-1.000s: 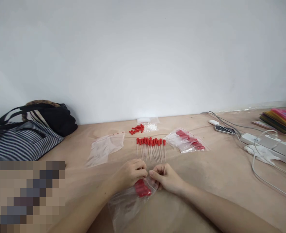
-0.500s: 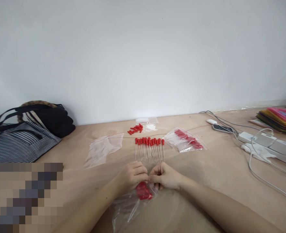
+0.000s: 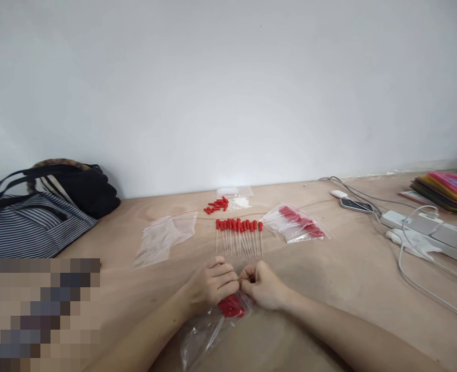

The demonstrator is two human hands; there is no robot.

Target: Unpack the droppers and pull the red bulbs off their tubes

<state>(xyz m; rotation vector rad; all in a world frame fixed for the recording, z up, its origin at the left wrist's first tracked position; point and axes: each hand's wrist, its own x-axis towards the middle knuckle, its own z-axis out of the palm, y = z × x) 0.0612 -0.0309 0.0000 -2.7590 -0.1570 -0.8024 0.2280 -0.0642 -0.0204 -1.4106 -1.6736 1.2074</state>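
Hands [image 3: 265, 288] hold a plastic bag [image 3: 204, 341], droppers [image 3: 238, 226] just beyond.

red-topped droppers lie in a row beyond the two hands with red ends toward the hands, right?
Not quite: the head view shows the red ends pointing away from the left hand and right hand, toward the wall. The red-topped droppers do lie in a row beyond both.

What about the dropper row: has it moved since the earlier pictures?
No, the dropper row keeps its place against the striped bag; the view shifted slightly.
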